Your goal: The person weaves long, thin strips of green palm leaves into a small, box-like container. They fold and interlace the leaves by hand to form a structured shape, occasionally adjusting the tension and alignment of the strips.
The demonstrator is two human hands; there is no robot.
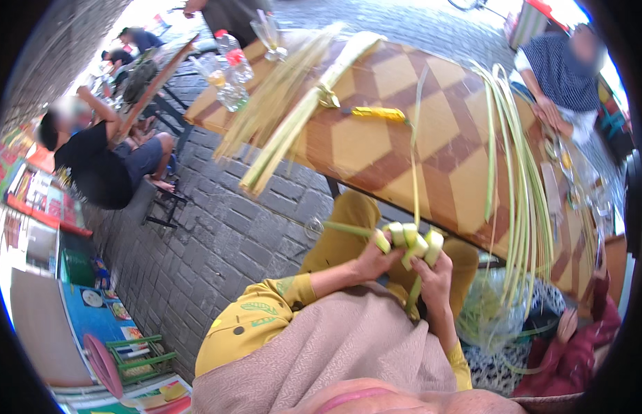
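My left hand (374, 263) and my right hand (436, 277) are both closed around pale green palm-leaf strips (415, 244), held above my lap. The strips are wound in broad loops around my fingers and cross one another between the two hands. One loose end sticks out to the left, another hangs below my right hand, and a long thin tail (415, 171) runs up over the table's near edge. On the wooden table (448, 127) with its cube pattern lies a yellow utility knife (378, 113). Left of it rests a tied bundle of palm leaves (295, 132).
Thin dry leaf strands (279, 103), plastic bottles (233, 57) and a glass (274, 49) occupy the table's left end. Long green strips (512, 171) drape off its right side, above a clear plastic bag (492, 300). A maroon sleeve (549, 357) is close at right; another person (559, 77) sits beyond.
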